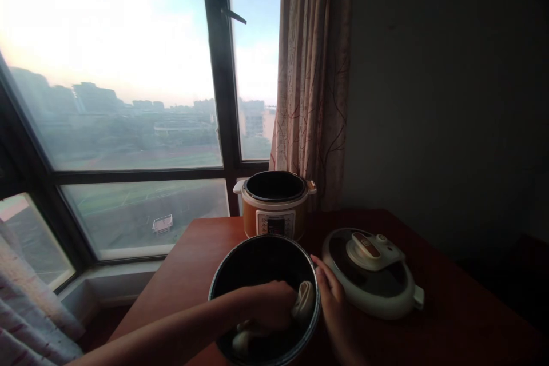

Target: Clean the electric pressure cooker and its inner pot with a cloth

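Observation:
A dark inner pot (257, 263) stands on the red-brown table (450, 309) right in front of me. My left hand (268, 303) is down inside the pot, closed on a pale cloth (302, 300) that presses against the pot's inner wall. My right hand (330, 289) grips the pot's right rim from outside, fingers curled over the edge. Behind the pot stands the orange and white cooker body (274, 206), open on top and without its inner pot.
The cooker's white lid (371, 271) lies flat on the table to the right of the pot, handle up. A large window (120, 97) and a patterned curtain (311, 80) are behind the table. A striped fabric (26, 303) shows at the lower left.

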`<state>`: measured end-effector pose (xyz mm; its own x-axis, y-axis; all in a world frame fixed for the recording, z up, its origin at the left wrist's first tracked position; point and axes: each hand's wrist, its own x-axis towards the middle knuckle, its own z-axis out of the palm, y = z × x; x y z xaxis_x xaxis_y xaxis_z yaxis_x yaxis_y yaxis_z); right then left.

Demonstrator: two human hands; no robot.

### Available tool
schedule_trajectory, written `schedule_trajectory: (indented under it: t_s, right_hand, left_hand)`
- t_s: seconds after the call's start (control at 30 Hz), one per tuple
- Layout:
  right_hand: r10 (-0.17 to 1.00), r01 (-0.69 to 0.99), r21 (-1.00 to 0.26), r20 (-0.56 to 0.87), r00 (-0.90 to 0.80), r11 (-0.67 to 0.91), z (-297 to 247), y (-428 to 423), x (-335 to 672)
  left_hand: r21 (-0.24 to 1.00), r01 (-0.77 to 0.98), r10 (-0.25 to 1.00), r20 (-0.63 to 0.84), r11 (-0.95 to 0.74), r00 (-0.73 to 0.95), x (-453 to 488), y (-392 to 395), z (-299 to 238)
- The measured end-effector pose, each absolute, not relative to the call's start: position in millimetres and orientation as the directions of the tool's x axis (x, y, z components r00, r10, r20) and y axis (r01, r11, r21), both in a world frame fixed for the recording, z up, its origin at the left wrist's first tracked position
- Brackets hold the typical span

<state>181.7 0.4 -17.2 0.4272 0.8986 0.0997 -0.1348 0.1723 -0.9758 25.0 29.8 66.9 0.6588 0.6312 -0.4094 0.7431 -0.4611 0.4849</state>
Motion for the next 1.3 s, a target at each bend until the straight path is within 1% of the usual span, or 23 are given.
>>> schedule_trajectory:
  t_s: [0.07,0.1,0.2,0.33,0.37,0.4,0.43,0.47,0.53,0.57,0.63,0.7,0.73,0.77,0.83,0.9,0.97,1.03,1.1,1.13,1.2,1.27,1.3]
  right_hand:
    - [0.909,-0.153,-0.973,0.096,0.406,0.171,-18,-2,180]
    - [0.912,-0.164,-0.972,0.093,0.399,0.171,-19,-4,179]
    - [0.918,-0.186,-0.968,0.084,0.387,0.167,-20,-10,176]
    - [0.918,-0.189,-0.969,0.077,0.389,0.161,-18,-10,173]
    - [0.915,-0.191,-0.967,0.079,0.395,0.166,-18,-9,173]
    - [0.911,-0.191,-0.966,0.086,0.404,0.176,-18,-7,174]
    - [0.904,-0.187,-0.965,0.094,0.416,0.186,-18,-5,174]
    - [0.897,-0.178,-0.964,0.104,0.431,0.197,-17,-2,175]
    - [0.888,-0.152,-0.965,0.127,0.442,0.214,-16,3,178]
    - [0.892,-0.14,-0.966,0.138,0.431,0.217,-14,5,180]
    - [0.912,-0.119,-0.969,0.158,0.379,0.217,-9,9,185]
    - [0.931,-0.097,-0.971,0.178,0.318,0.219,-3,14,189]
    - [0.937,-0.084,-0.972,0.187,0.294,0.22,1,17,191]
    - [0.942,-0.067,-0.973,0.196,0.273,0.221,4,20,193]
    - [0.948,-0.028,-0.974,0.213,0.238,0.226,8,27,197]
    - [0.95,0.001,-0.976,0.212,0.229,0.217,10,31,199]
    - [0.949,0.003,-0.981,0.189,0.253,0.195,9,29,202]
    - [0.93,-0.023,-0.984,0.16,0.331,0.177,4,19,203]
    - [0.894,-0.064,-0.983,0.129,0.429,0.172,-3,0,201]
    - [0.877,-0.092,-0.981,0.109,0.468,0.17,-8,-11,199]
    - [0.874,-0.166,-0.973,0.06,0.482,0.158,-15,-33,191]
    - [0.889,-0.246,-0.957,0.026,0.458,0.154,-20,-51,180]
    - [0.892,-0.273,-0.949,0.018,0.452,0.158,-21,-57,173]
  left_hand:
    - [0.688,0.69,0.711,-0.37,-0.223,0.598,25,37,62]
    - [0.753,0.644,0.738,-0.355,-0.138,0.574,25,42,61]
    - [0.856,0.517,0.808,-0.322,0.025,0.494,26,55,58]
    - [0.884,0.467,0.841,-0.28,0.037,0.463,31,57,60]
    - [0.876,0.483,0.835,-0.262,-0.004,0.483,32,54,62]
    - [0.85,0.52,0.818,-0.242,-0.08,0.521,33,49,65]
    - [0.793,0.581,0.79,-0.233,-0.184,0.567,34,43,68]
    - [0.697,0.652,0.751,-0.248,-0.3,0.611,34,36,71]
    - [0.425,0.739,0.667,-0.334,-0.523,0.665,34,22,79]
    - [0.296,0.731,0.625,-0.383,-0.615,0.68,33,15,83]
    - [0.098,0.623,0.53,-0.434,-0.776,0.728,28,3,88]
    - [-0.041,0.465,0.434,-0.442,-0.884,0.785,22,-5,89]
    - [-0.095,0.414,0.411,-0.443,-0.905,0.797,18,-7,89]
    - [-0.136,0.384,0.402,-0.449,-0.913,0.798,14,-7,88]
    - [-0.157,0.354,0.384,-0.48,-0.922,0.789,8,-5,87]
    - [-0.12,0.356,0.366,-0.503,-0.927,0.783,4,1,86]
    - [-0.055,0.389,0.362,-0.504,-0.919,0.784,2,7,86]
    - [0.004,0.47,0.407,-0.495,-0.883,0.768,2,12,85]
    - [0.075,0.585,0.475,-0.507,-0.807,0.72,3,14,82]
    - [0.123,0.648,0.513,-0.509,-0.751,0.691,4,14,80]
    - [0.244,0.757,0.585,-0.508,-0.606,0.632,7,12,75]
    - [0.444,0.803,0.637,-0.496,-0.398,0.59,13,12,70]
    - [0.566,0.783,0.659,-0.489,-0.259,0.571,17,12,67]
